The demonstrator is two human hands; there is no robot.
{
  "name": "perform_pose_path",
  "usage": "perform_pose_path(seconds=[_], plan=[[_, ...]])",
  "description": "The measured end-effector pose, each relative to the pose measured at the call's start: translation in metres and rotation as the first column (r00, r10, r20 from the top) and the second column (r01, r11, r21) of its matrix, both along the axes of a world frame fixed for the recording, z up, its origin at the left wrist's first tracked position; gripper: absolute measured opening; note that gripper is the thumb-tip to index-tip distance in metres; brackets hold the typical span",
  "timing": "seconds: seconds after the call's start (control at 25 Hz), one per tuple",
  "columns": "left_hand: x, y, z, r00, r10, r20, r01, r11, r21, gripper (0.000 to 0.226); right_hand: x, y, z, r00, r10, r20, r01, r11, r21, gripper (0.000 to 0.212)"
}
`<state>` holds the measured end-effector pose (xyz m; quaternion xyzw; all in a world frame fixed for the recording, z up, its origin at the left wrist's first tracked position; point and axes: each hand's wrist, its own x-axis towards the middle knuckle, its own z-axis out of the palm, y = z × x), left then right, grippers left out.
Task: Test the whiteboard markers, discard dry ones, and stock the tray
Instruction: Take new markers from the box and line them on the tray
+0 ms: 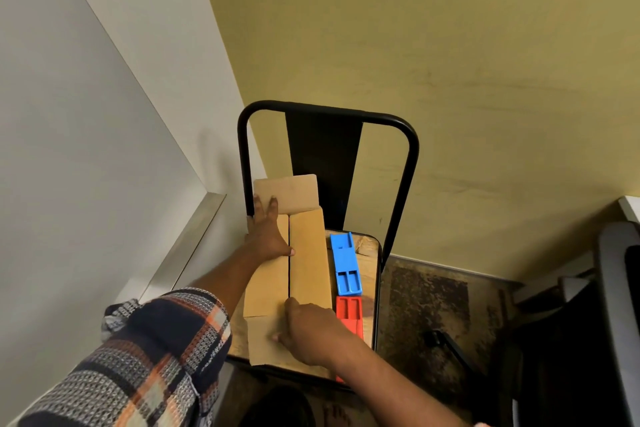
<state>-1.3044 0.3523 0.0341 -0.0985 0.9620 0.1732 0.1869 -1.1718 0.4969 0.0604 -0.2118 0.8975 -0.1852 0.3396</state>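
Note:
A brown cardboard box (308,260) lies on the seat of a black metal chair (398,184), its two long flaps folded nearly shut with a dark slit between them. My left hand (268,236) rests flat on the left flap, fingers spread toward the far end flap. My right hand (308,329) presses on the near end of the box, fingers curled at the near flap. Beside the box on the right lie a blue plastic tray (344,265) and a red plastic tray (349,315). No markers show.
A whiteboard (86,114) with a metal edge (187,246) fills the left. A yellow wall stands behind the chair. Worn dark floor (426,305) lies right of the chair, and dark furniture (609,322) crowds the right edge.

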Motion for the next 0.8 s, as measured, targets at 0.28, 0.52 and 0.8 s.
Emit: perform_pose_path(seconds=[0.28, 0.52, 0.8], plan=[[-0.006, 0.006, 0.022, 0.990, 0.133, 0.042, -0.138, 0.979, 0.150, 0.104, -0.014, -0.005, -0.002, 0.918, -0.331, -0.221, 0.297, 0.939, -0.171, 0.050], [0.003, -0.022, 0.048, 0.958, 0.275, -0.082, -0.208, 0.862, 0.462, 0.067, -0.027, -0.015, 0.001, 0.930, -0.334, -0.152, 0.320, 0.941, -0.113, 0.070], [0.021, -0.040, 0.063, 0.941, 0.316, -0.118, -0.239, 0.871, 0.430, 0.073, -0.044, -0.041, -0.015, 0.888, -0.242, -0.391, 0.310, 0.943, 0.119, 0.066]])
